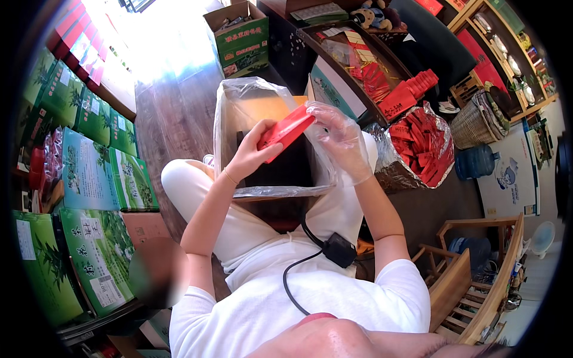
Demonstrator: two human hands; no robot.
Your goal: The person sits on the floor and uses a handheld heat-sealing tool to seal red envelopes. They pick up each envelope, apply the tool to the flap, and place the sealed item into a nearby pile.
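A red packet with dark writing [288, 130] is held up over an open box lined with clear plastic [273, 192]. My bare left hand [254, 152] grips its lower left end between thumb and fingers. On my right hand [338, 136] is a clear plastic glove; its fingertips touch the packet's upper right end. The box stands between my knees, and its inside looks dark, with an orange-yellow part at the far side. To the right, a foil-lined box [389, 172] holds many red packets [418, 138]. A row of red packets [407, 94] lies beside a tray [358, 74] of red and gold pieces.
Green printed cartons [91, 250] are stacked at the left. A green cardboard box [241, 42] stands open ahead. At the right are a blue water bottle [475, 162], a wicker basket [479, 118] and a wooden chair [465, 286]. A person's shoe [448, 107] shows near the tray.
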